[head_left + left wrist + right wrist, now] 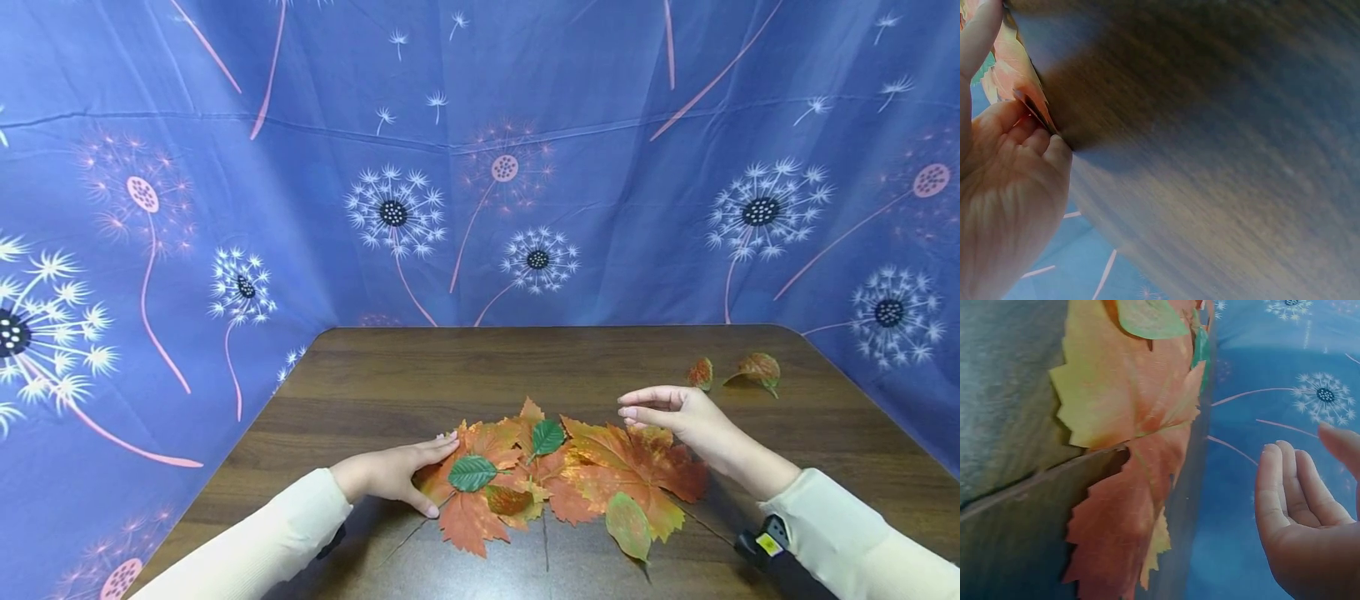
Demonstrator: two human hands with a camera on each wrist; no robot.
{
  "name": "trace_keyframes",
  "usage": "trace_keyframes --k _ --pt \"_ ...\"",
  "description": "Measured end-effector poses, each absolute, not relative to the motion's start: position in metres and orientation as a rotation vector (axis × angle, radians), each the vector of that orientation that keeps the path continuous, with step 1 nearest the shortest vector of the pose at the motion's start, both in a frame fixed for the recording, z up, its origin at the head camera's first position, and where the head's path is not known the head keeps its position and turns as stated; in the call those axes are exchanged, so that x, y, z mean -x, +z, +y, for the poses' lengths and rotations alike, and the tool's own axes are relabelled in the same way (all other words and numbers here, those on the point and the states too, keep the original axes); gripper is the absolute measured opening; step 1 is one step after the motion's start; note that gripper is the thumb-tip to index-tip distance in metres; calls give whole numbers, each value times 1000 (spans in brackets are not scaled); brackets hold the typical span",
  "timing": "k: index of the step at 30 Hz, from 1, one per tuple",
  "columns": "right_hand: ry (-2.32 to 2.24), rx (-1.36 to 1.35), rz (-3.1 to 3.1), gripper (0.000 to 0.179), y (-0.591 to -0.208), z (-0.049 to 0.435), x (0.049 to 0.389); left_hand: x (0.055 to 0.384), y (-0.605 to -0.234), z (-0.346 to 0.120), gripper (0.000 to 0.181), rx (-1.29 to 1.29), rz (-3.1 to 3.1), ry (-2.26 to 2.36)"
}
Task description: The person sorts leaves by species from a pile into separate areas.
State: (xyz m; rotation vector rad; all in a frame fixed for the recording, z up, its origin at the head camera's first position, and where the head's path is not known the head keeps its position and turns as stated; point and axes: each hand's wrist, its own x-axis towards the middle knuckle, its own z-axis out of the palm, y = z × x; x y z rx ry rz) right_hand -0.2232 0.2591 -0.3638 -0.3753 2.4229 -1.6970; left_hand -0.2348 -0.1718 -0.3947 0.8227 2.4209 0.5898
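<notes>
A pile of orange maple leaves (622,475) lies on the table's front middle. On top are two green leaves, one dark oval leaf (472,473) on the left and another green leaf (547,437) farther back. A brownish leaf (508,500) and a green-yellow leaf (628,525) lie nearer the front. My left hand (390,475) touches the pile's left edge with extended fingers, thumb spread toward me. The left wrist view shows its fingers (1035,137) against an orange leaf's edge. Above the pile's right side hovers my right hand (682,412), fingers loosely bent, holding nothing.
Two small reddish-green leaves, a smaller leaf (701,374) and a curled leaf (759,371), lie at the back right of the brown wooden table (420,367). Thin stems (545,542) stick out toward the front. A blue dandelion-print cloth (615,183) hangs behind the table.
</notes>
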Motion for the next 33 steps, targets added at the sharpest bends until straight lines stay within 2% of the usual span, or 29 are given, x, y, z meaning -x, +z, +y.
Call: trace_keyframes --k 12,21,33 --pt "-1603 443 2420 46 -380 261 219 236 -398 -174 100 -823 2433 589" --pt "-1501 455 2450 45 -375 277 218 237 -394 -174 100 -825 2415 618" --pt "-1539 672 2283 40 -385 285 209 240 -399 -174 100 -863 2408 619"
